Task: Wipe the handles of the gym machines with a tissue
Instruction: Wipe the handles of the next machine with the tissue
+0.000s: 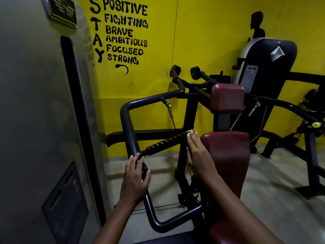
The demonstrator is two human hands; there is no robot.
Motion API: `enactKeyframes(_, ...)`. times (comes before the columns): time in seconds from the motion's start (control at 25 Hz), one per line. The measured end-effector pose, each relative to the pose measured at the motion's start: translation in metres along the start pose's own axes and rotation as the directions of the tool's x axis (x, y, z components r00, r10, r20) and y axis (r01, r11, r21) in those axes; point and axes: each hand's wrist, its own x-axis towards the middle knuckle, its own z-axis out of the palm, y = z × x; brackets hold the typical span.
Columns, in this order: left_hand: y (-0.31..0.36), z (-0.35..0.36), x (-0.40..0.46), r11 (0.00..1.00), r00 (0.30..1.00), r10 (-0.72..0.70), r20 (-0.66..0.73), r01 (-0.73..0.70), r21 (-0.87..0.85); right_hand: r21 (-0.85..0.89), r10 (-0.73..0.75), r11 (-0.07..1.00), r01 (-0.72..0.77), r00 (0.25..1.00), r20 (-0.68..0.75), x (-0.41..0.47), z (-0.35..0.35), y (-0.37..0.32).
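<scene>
- Gripping the near end of the black handle (pixel 140 166), the left hand (pixel 134 180) curls its fingers over the bar where the ribbed grip (pixel 167 142) meets the bent frame tube (pixel 126 120).
- A small sliver of white shows under the left fingers, likely the tissue (pixel 142 173); most of it is hidden by the hand, so I cannot tell how it is folded.
- The right hand (pixel 197 155) lies flat with its fingers straight and pressed together, fingertips at the far end of the ribbed grip by a yellow-green end cap (pixel 190 131).
- The right hand sits just left of the dark red seat pad (pixel 226 155), which runs from near to far on the right of the handle.
- A second dark red pad (pixel 226 98) stands farther back, above the machine's black frame.
- On the left, a grey panel (pixel 35 103) with a black edge strip fills the near side.
- The far wall is yellow (pixel 202 32), painted with black words on the left and a black silhouette on the right.
- Another black and grey weight machine (pixel 267 64) stands at the far right.
</scene>
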Motion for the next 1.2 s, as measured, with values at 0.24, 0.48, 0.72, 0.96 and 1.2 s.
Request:
enactKeyframes(0.24,0.002,-0.002,0.000,1.000,1.000,-0.010,0.003,0.010,-0.002,0.474,0.466,0.723,-0.503,0.861,0.203,0.023,-0.011,0.013)
enactKeyframes(0.48,0.003,-0.001,0.000,1.000,1.000,-0.019,0.007,0.019,-0.001,0.633,0.376,0.214,-0.744,0.661,0.649,0.009,-0.026,0.021)
enactKeyframes(0.72,0.003,-0.003,0.001,1.000,1.000,-0.017,0.025,0.017,0.024,0.353,0.460,0.606,-0.712,0.677,0.575,0.015,-0.048,0.025)
enactKeyframes(0.96,0.002,-0.006,0.005,0.999,0.998,-0.002,0.068,-0.001,0.047,0.131,0.438,0.890,-0.437,0.899,0.024,0.016,-0.045,-0.002)
enactKeyframes(1.2,0.001,-0.010,0.020,1.000,0.993,-0.023,0.114,0.023,0.003,-0.164,-0.170,0.977,0.137,0.963,-0.207,-0.005,0.000,-0.027)
